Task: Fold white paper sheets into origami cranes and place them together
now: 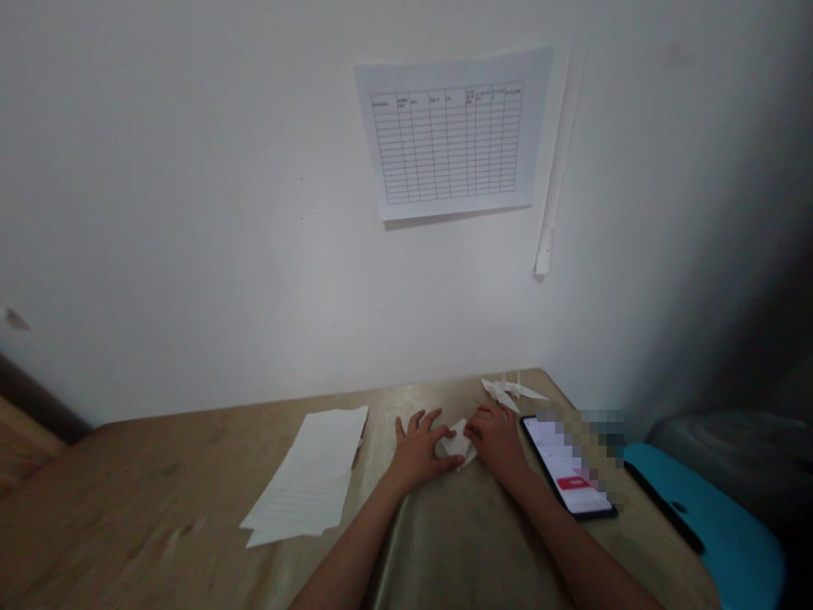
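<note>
The small paper (456, 442) is lying on the bench (158, 483); the right hand (498, 439) is pinching its right edge, the left hand (420, 451) touching its left, grip unclear. Probably light and tearable, it is inviting gentle holding by its edges.

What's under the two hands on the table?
A small paper, partly visible between the left hand and right hand, with the table beneath. The fingers cover some of its edges, so its full outline can't be seen.
</note>
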`<action>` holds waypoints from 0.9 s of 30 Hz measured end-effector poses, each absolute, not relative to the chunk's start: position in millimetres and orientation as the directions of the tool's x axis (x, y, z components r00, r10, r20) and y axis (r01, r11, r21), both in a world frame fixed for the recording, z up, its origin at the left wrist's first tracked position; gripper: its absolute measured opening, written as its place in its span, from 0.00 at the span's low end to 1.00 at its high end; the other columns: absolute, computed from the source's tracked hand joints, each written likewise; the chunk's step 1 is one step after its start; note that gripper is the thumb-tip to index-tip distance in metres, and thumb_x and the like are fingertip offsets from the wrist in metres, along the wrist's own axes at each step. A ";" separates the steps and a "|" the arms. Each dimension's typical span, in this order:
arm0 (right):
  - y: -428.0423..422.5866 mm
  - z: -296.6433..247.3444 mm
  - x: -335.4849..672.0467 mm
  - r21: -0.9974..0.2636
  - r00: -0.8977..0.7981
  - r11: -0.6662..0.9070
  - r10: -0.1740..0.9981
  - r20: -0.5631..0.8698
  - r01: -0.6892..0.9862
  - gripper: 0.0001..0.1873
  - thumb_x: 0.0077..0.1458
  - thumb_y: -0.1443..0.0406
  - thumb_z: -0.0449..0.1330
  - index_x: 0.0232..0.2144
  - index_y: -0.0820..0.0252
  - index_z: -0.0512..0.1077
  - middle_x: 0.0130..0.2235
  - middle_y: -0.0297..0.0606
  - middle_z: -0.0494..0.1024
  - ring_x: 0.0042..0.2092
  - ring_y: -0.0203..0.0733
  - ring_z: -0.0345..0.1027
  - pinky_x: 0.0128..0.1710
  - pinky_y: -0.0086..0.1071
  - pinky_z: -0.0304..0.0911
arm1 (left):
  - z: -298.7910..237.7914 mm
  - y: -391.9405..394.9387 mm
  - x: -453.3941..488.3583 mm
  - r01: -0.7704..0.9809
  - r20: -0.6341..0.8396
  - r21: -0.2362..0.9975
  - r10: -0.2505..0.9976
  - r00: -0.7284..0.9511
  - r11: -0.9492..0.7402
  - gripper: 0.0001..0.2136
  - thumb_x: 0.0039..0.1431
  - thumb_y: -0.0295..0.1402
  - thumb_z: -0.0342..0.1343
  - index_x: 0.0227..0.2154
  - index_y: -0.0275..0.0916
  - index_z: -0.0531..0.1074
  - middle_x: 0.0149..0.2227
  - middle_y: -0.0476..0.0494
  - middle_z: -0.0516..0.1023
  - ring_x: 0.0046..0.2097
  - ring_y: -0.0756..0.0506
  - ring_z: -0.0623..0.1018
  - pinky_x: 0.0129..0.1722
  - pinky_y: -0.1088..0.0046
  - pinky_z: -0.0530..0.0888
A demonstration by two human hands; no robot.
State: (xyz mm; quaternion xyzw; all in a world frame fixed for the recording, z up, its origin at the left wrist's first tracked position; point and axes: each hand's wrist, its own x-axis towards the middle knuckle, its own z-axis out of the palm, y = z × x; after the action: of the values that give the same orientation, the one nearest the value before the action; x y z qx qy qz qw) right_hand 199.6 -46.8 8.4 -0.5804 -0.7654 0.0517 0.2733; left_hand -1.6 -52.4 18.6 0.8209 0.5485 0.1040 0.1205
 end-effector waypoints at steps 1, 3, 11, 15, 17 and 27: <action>-47.2 8.8 199.4 -0.393 -0.179 0.322 0.916 0.358 0.862 0.08 0.59 0.68 0.60 0.33 0.52 0.79 0.42 0.38 0.83 0.57 0.48 0.67 0.66 0.50 0.42 | 17.6 -52.1 -1.7 0.876 0.042 0.309 0.925 0.377 -0.371 0.26 0.52 0.58 0.62 0.53 0.57 0.73 0.71 0.49 0.57 0.71 0.28 0.53 0.64 0.25 0.40; -47.9 9.7 199.0 -0.387 -0.182 0.322 0.917 0.356 0.864 0.08 0.60 0.68 0.60 0.33 0.53 0.79 0.42 0.38 0.83 0.57 0.48 0.67 0.66 0.51 0.40 | 16.2 -51.6 -2.1 0.877 0.046 0.304 0.925 0.376 -0.372 0.26 0.51 0.58 0.63 0.53 0.58 0.73 0.71 0.49 0.57 0.71 0.28 0.54 0.64 0.25 0.40; -50.3 10.1 198.1 -0.373 -0.181 0.327 0.909 0.376 0.868 0.08 0.60 0.69 0.59 0.34 0.53 0.78 0.42 0.37 0.82 0.56 0.48 0.67 0.68 0.57 0.29 | 16.0 -50.6 -2.6 0.877 0.043 0.304 0.925 0.378 -0.372 0.26 0.51 0.56 0.64 0.52 0.58 0.73 0.71 0.50 0.58 0.71 0.28 0.55 0.64 0.25 0.40; -50.2 9.8 197.2 -0.361 -0.177 0.322 0.908 0.380 0.875 0.08 0.60 0.68 0.59 0.33 0.52 0.78 0.42 0.37 0.82 0.55 0.48 0.68 0.68 0.59 0.26 | 16.3 -49.4 -2.3 0.877 0.032 0.305 0.925 0.379 -0.370 0.27 0.48 0.56 0.66 0.52 0.58 0.73 0.71 0.49 0.58 0.71 0.28 0.54 0.63 0.24 0.40; -50.0 9.6 196.6 -0.356 -0.178 0.322 0.907 0.382 0.877 0.08 0.60 0.69 0.59 0.33 0.52 0.78 0.41 0.36 0.82 0.55 0.48 0.68 0.68 0.60 0.25 | 16.8 -49.2 -1.9 0.878 0.028 0.307 0.926 0.377 -0.367 0.28 0.48 0.56 0.66 0.52 0.58 0.74 0.71 0.48 0.58 0.71 0.27 0.54 0.63 0.24 0.40; -51.1 12.4 193.2 -0.322 -0.171 0.299 0.913 0.371 0.898 0.08 0.60 0.68 0.58 0.33 0.52 0.77 0.41 0.38 0.82 0.53 0.49 0.67 0.67 0.64 0.24 | 20.6 -51.1 1.2 0.874 0.023 0.325 0.927 0.375 -0.362 0.30 0.45 0.54 0.69 0.53 0.58 0.72 0.72 0.46 0.56 0.71 0.27 0.52 0.62 0.23 0.38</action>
State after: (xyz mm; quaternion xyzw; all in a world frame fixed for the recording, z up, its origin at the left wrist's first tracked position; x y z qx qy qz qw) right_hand 193.2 -51.1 12.4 -0.5920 -0.7649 0.0145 0.2535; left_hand 1.2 -51.1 20.6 0.8190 0.5496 0.1016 0.1300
